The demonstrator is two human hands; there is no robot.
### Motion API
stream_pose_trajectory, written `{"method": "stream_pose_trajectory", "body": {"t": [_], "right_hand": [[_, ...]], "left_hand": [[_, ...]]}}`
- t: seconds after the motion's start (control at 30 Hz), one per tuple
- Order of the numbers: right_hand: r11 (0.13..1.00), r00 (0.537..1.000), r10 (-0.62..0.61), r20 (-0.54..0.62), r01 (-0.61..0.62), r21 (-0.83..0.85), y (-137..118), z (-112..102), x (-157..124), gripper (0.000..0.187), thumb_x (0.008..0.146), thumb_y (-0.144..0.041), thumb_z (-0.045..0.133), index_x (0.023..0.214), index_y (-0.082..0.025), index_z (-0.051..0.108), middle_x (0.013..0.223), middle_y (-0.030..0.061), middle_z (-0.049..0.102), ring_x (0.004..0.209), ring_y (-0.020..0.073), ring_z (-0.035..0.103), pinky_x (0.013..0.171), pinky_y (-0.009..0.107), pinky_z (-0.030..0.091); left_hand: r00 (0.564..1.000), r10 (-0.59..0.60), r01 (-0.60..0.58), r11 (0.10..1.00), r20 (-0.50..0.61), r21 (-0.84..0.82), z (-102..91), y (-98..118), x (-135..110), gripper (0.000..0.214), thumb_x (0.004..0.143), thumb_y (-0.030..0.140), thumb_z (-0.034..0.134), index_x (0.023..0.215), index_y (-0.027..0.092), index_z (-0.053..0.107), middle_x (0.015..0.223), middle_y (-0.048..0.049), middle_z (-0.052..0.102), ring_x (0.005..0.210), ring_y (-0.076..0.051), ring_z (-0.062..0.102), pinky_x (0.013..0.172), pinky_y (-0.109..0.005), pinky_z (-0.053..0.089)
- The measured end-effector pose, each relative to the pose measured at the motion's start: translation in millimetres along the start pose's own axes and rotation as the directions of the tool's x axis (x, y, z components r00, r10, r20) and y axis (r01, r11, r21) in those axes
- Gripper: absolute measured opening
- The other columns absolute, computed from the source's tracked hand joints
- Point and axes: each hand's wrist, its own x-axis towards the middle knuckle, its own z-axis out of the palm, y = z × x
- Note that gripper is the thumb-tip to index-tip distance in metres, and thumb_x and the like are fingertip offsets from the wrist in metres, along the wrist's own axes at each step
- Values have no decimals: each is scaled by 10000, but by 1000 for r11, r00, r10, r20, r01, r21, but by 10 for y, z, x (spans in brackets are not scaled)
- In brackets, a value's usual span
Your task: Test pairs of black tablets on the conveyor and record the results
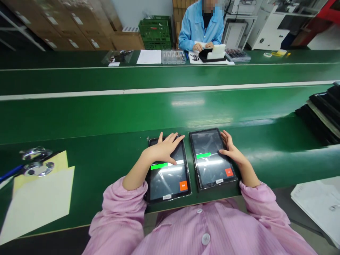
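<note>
Two black tablets lie side by side on the green bench in front of me. My left hand (pixel 162 150) rests flat on the upper half of the left tablet (pixel 167 177), fingers spread over its screen. My right hand (pixel 231 150) lies at the right edge of the right tablet (pixel 211 161), fingers stretched along the frame and thumb on the glass. Both screens show a green bar and an orange "Fail" button.
A green conveyor belt (pixel 159 106) runs across behind the tablets. Stacked black trays (pixel 322 113) sit at the right, papers (pixel 318 202) at the near right, yellow and white sheets (pixel 37 202) at the left. A person in a blue coat (pixel 202 28) works opposite.
</note>
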Motion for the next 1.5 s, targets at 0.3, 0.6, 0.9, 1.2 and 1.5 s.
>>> {"method": "stream_pose_trajectory", "body": {"t": [0.3, 0.6, 0.9, 1.2, 1.5], "right_hand": [[998, 999, 29, 19, -30, 56, -54, 8, -11, 1052, 741, -520, 782, 1520, -277, 118, 1625, 140, 136, 1514, 271, 96, 1239, 481, 87], [994, 965, 71, -251, -48, 97, -4, 30, -18, 700, 718, -562, 776, 1286, -255, 508, 1347, 135, 567, 1284, 306, 519, 1108, 492, 399], [987, 879, 157, -450, -150, 51, 6, 69, -75, 491, 661, -605, 753, 909, -184, 704, 925, 113, 731, 887, 277, 685, 836, 408, 557], [988, 867, 134, -481, -151, 2, 76, 33, -96, 415, 686, -530, 740, 928, -193, 717, 933, 105, 729, 891, 285, 675, 829, 413, 552], [990, 901, 121, -417, -140, -15, 51, 19, -43, 466, 717, -494, 671, 1091, -217, 679, 945, 61, 664, 856, 234, 609, 834, 379, 500]], "left_hand": [[1000, 1, -1, 1000, 14, -21, -34, -2, -18, 995, 815, 500, 693, 1564, 242, 92, 1638, -245, 67, 1519, -383, 50, 1145, -695, -2], [998, -45, 46, 999, 39, -27, -72, 161, 14, 671, 866, 573, 637, 1433, 281, 431, 1638, -230, 72, 1492, -460, 9, 1141, -700, 39], [999, -54, 54, 997, -4, 49, -159, 273, 16, 548, 893, 537, 621, 1369, 281, 527, 1593, -247, 253, 1467, -499, 141, 1119, -730, 103], [992, -42, 40, 999, -116, -23, -131, 253, 85, 374, 1016, 437, 392, 1265, 279, 623, 1554, -182, 386, 1438, -407, 331, 1131, -671, 200], [986, -79, 94, 991, -147, 99, -156, 201, 92, 549, 911, 28, 339, 1301, 314, 599, 1462, -140, 513, 1311, -311, 521, 1130, -633, 262]]}}
